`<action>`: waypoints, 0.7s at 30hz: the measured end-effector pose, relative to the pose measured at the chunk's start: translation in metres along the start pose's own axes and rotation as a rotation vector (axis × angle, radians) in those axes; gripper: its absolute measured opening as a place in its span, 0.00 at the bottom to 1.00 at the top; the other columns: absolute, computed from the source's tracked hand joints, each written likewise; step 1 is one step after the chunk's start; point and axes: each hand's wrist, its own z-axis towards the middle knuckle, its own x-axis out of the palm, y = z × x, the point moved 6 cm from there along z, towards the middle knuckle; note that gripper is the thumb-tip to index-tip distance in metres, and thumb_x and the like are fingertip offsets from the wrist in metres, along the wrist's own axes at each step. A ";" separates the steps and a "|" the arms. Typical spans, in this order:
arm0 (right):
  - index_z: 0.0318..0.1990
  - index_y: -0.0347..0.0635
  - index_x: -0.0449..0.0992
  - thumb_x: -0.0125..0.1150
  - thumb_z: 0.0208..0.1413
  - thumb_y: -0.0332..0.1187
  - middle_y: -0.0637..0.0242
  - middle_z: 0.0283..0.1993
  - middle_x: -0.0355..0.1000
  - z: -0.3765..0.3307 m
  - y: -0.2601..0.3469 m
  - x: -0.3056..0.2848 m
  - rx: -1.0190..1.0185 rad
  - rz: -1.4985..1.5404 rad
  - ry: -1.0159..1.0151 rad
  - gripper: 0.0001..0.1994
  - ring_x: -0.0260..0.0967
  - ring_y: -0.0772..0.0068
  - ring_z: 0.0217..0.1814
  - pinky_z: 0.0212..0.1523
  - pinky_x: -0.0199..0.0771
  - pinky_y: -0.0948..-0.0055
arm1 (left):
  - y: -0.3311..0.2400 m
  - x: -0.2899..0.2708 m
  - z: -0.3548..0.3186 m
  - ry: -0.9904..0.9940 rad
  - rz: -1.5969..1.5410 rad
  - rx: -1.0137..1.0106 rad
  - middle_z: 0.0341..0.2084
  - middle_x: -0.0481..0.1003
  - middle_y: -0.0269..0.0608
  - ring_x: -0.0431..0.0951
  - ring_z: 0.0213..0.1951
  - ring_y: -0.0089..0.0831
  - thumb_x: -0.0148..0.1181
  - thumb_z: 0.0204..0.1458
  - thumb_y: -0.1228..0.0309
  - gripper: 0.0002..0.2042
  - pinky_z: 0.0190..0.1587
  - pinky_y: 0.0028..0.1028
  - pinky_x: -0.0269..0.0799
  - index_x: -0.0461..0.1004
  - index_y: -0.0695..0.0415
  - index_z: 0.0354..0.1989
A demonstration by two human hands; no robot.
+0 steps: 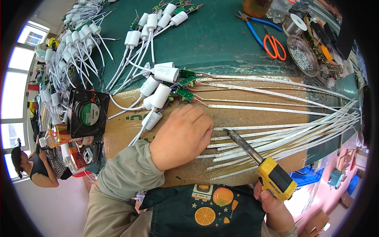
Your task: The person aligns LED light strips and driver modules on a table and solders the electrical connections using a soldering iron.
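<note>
Left hand (182, 136) presses flat on LED strips (252, 139), nothing gripped; right hand (272, 201) clasps soldering iron (258, 160), tip pointing far-left toward strip ends beside the left fingertips.

Strip ends (211, 136) hidden under left hand (181, 136)

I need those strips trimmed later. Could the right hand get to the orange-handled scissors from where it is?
Probably not right away. The right hand is shut on the yellow soldering iron at the near edge, while the scissors lie at the far side beyond the light strips. Nothing blocks them, though.
</note>
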 end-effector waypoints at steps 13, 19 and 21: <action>0.56 0.28 0.65 0.71 0.52 0.46 0.66 0.22 0.65 0.007 0.006 0.010 0.048 0.076 0.063 0.34 0.60 0.76 0.20 0.22 0.64 0.76 | 0.001 0.001 -0.001 -0.017 -0.009 0.018 0.30 0.71 0.43 0.72 0.36 0.45 0.62 0.44 0.77 0.05 0.41 0.39 0.69 0.72 0.58 0.30; 0.54 0.30 0.67 0.71 0.52 0.47 0.66 0.24 0.65 0.006 0.004 0.009 0.056 0.072 0.017 0.32 0.61 0.76 0.21 0.22 0.65 0.76 | 0.001 0.001 0.000 -0.017 -0.010 0.015 0.30 0.71 0.43 0.72 0.36 0.44 0.62 0.44 0.77 0.06 0.41 0.39 0.69 0.72 0.58 0.30; 0.56 0.31 0.66 0.72 0.52 0.47 0.67 0.24 0.65 0.004 -0.001 0.008 0.065 0.055 0.049 0.33 0.61 0.76 0.21 0.22 0.65 0.76 | 0.001 0.002 0.000 -0.019 -0.011 0.014 0.30 0.71 0.43 0.72 0.36 0.44 0.62 0.44 0.77 0.06 0.41 0.39 0.69 0.72 0.58 0.30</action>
